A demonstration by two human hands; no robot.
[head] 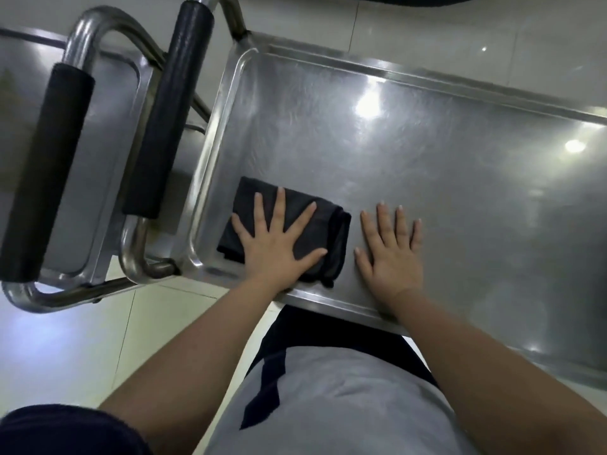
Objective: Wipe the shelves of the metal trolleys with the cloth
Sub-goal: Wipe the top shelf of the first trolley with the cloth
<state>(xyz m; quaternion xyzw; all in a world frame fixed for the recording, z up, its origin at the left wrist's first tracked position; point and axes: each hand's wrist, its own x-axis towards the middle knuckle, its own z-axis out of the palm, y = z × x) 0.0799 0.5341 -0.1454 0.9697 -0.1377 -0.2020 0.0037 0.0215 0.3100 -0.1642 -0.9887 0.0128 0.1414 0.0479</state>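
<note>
A folded dark cloth [330, 224] lies on the top shelf [443, 178] of a steel trolley, near its left near corner. My left hand [276, 243] presses flat on the cloth with fingers spread straight. My right hand [392, 254] rests flat on the bare metal just right of the cloth, fingers straight and apart from it. The shelf has a raised rim and shows faint swirl marks and light glare.
A second steel trolley [108, 133] stands to the left, its shelf partly behind two black padded handles [170, 116]. Steel handle tubes [138, 254] sit between the trolleys. Pale floor tiles [82, 339] lie below. My torso is against the near rim.
</note>
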